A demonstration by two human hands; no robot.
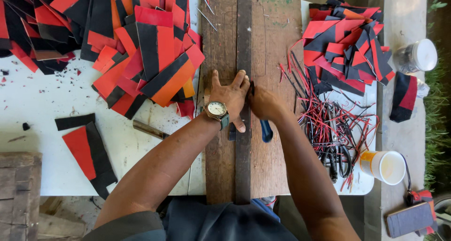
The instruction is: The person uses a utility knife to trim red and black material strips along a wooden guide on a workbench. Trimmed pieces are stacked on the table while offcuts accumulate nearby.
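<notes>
My left hand point(231, 94), with a wristwatch point(216, 110) on its wrist, presses flat on a long dark strip point(244, 39) that runs down the middle of a wooden board point(272, 48). My right hand point(263, 102) is closed around a blue-handled knife point(266, 130), its tip against the strip's right edge just beside my left fingers. The blade itself is hidden by my hand.
Piles of red-and-black cut pieces lie at upper left point(141, 48) and upper right point(347, 43). Thin red and black offcut strips point(324, 119) tangle right of the board. A white cup point(385, 166), a clear jar point(416, 55) and a white table point(42, 109) surround it.
</notes>
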